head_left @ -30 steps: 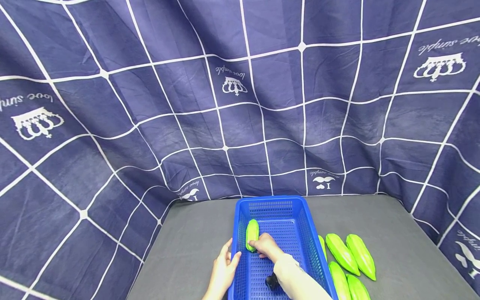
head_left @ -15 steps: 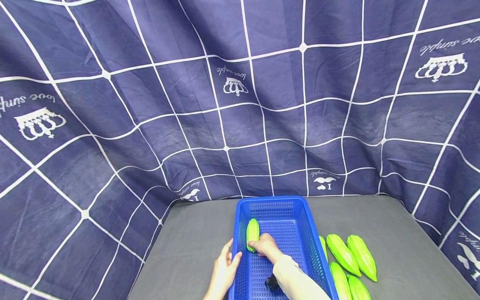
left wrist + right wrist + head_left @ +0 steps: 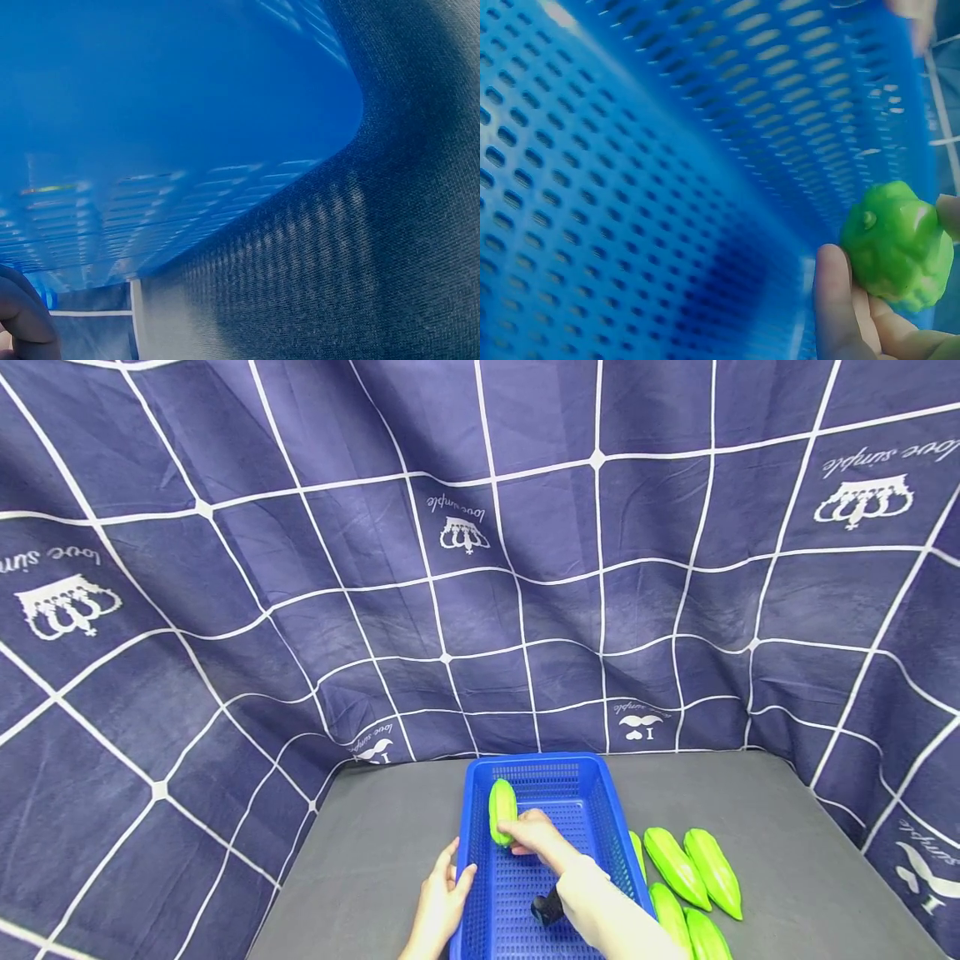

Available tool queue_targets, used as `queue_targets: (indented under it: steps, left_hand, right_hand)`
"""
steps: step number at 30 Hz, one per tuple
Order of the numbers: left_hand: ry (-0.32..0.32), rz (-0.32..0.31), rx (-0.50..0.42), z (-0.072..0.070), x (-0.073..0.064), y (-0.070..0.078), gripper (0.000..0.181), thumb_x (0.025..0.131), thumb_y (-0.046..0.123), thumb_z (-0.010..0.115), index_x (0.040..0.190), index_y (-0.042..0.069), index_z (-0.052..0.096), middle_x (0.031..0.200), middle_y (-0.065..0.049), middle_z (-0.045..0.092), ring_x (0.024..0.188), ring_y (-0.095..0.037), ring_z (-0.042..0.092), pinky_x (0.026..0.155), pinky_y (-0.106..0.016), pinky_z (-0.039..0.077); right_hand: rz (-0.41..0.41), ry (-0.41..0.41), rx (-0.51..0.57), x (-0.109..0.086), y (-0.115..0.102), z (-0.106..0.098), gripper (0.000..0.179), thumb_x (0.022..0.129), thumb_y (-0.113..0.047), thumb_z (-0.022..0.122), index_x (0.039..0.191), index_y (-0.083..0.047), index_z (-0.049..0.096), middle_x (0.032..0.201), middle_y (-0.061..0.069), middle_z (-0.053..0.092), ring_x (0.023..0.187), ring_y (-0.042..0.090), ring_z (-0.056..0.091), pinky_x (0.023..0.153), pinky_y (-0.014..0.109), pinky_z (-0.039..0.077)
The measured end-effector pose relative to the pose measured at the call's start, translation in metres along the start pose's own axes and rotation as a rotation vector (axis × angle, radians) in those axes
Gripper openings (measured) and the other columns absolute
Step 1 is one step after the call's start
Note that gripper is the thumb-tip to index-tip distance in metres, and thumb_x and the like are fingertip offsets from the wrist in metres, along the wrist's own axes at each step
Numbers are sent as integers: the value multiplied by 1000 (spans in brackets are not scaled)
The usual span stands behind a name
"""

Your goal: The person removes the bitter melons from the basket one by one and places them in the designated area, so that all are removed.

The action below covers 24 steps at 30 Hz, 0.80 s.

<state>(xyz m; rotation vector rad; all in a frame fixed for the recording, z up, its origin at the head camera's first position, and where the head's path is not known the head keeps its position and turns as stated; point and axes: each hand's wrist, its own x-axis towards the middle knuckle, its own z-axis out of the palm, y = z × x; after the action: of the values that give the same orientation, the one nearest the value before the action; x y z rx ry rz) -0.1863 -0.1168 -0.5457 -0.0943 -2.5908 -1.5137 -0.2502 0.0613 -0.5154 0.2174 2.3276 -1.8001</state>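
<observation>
My right hand (image 3: 536, 837) holds a light green, ridged bitter melon (image 3: 502, 808) by its near end, over the inside left of the blue basket (image 3: 617, 810). In the right wrist view, thumb and fingers grip the bitter melon (image 3: 896, 244) around its knobbly end, which has a small stem stub, beside the perforated wall. My left hand (image 3: 441, 893) is at the basket's left side, thumb over the rim and fingers along the outside. In the left wrist view only a bent part of the left hand (image 3: 22, 319) shows at the lower left, beside the basket's outer wall (image 3: 165, 90).
Several more bitter melons (image 3: 677, 867) lie on the grey table (image 3: 780, 827) right of the basket, one partly hidden by its wall. A dark wrist device (image 3: 547, 907) is on the right wrist. A navy checked curtain (image 3: 555, 610) stands behind and at both sides.
My right hand has moved the bitter melon a little toward the basket's far end. The left hand keeps its place at the left rim. The head view has shifted slightly.
</observation>
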Motion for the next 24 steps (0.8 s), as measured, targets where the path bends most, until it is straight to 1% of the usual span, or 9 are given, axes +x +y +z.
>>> queue_targets:
  steps: [1, 4, 7, 8, 11, 15, 19, 24]
  left_hand:
    - [1, 1, 0, 0, 0, 0, 53, 92, 20, 66, 138, -2, 50, 66, 6, 49, 50, 2, 37, 51, -20, 35]
    - [2, -9, -4, -1, 1, 0, 53, 92, 20, 67, 138, -1, 50, 66, 6, 49, 50, 2, 37, 51, -19, 35]
    - [4, -12, -3, -1, 1, -1, 54, 92, 20, 67, 139, -1, 50, 66, 6, 49, 51, 2, 38, 52, -19, 36]
    - [1, -12, -4, -1, 2, -1, 54, 92, 20, 67, 139, -1, 50, 66, 6, 49, 51, 2, 38, 52, -20, 37]
    - [-6, -9, -8, -1, 2, -2, 55, 92, 21, 67, 139, -1, 49, 66, 6, 50, 51, 2, 40, 53, -20, 38]
    - [-21, -14, -29, -5, 3, -1, 56, 93, 21, 66, 141, -1, 47, 67, 3, 52, 50, 2, 43, 53, -21, 41]
    - [-25, -23, -44, -6, 3, -1, 56, 93, 21, 66, 142, 0, 47, 67, 2, 52, 50, 2, 44, 53, -21, 41]
    - [-28, -28, -41, -3, 2, -2, 57, 93, 21, 67, 142, 0, 47, 67, 4, 51, 50, 2, 42, 53, -20, 40]
  right_hand:
    - [-30, -25, 23, 1, -1, -4, 21, 78, -17, 70, 81, 3, 64, 71, 5, 63, 61, 13, 63, 60, 27, 57]
    - [-47, -40, 51, -2, -9, -14, 24, 80, -19, 70, 84, 4, 64, 75, 8, 66, 67, 17, 68, 62, 27, 57]
    - [-55, -48, 86, -8, -20, -26, 26, 82, -17, 67, 92, 7, 63, 80, 12, 68, 73, 20, 69, 65, 28, 58]
    - [-34, -30, 82, -11, -26, -31, 27, 83, -14, 65, 96, 10, 62, 84, 14, 68, 76, 22, 70, 68, 30, 59]
    - [-52, -26, 99, -19, -35, -48, 29, 86, -11, 61, 102, 13, 60, 86, 15, 68, 77, 20, 69, 72, 33, 59]
    - [-96, -31, 99, -28, -44, -73, 33, 89, -11, 58, 109, 16, 57, 89, 14, 68, 76, 16, 67, 76, 35, 59]
    - [-124, -18, 97, -40, -44, -100, 34, 90, -9, 57, 112, 17, 55, 90, 13, 68, 74, 13, 66, 77, 33, 58]
    - [-118, 21, 48, -61, -30, -137, 42, 92, -10, 56, 119, 21, 50, 93, 12, 67, 77, 14, 68, 78, 30, 58]
